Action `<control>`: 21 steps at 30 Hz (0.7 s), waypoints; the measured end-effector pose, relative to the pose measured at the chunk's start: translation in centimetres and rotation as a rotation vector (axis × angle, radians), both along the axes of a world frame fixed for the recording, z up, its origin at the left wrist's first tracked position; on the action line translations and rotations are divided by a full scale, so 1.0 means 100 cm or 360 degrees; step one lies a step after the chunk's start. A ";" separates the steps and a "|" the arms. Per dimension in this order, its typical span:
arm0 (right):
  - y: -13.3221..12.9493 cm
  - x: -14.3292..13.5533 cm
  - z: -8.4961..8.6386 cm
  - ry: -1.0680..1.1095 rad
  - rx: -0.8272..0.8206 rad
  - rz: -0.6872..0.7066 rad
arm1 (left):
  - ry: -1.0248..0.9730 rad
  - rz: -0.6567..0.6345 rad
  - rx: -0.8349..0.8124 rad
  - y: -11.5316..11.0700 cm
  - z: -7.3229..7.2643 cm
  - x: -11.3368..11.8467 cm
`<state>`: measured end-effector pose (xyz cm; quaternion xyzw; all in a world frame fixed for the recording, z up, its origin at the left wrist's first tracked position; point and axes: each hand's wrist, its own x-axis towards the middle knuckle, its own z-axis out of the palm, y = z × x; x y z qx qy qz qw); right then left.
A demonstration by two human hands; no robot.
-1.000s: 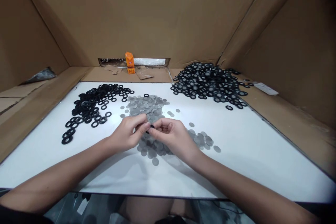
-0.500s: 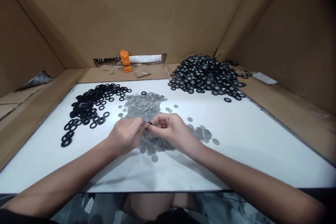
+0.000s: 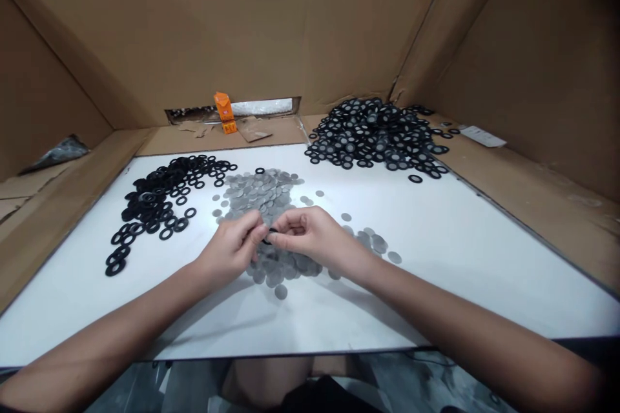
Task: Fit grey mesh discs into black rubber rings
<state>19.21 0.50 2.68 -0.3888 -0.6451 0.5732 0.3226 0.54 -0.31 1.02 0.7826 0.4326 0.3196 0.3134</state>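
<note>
My way is open over the bare white near edge of the table (image 3: 329,319); on my left the black rings (image 3: 165,187) block it, on my far right the heaped ringed discs (image 3: 372,135).

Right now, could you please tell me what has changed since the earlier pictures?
The left hand has turned slightly, showing more of its thumb than in the previous picture. The view has swung a little right, so the orange carton appears farther left. The right hand still pinches the black ring; the grey discs and ring piles look unchanged.
</note>
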 end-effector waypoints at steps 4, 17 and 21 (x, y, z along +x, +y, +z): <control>0.001 -0.001 0.003 -0.0075 -0.0013 -0.0001 | -0.0023 -0.0061 -0.0086 0.001 -0.002 -0.002; -0.011 -0.007 -0.002 0.0203 0.0086 -0.0220 | -0.0455 -0.0126 -0.0107 -0.006 -0.005 -0.001; -0.005 -0.004 0.004 0.0309 -0.0093 -0.0102 | -0.0692 -0.0174 -0.0337 -0.002 -0.006 -0.001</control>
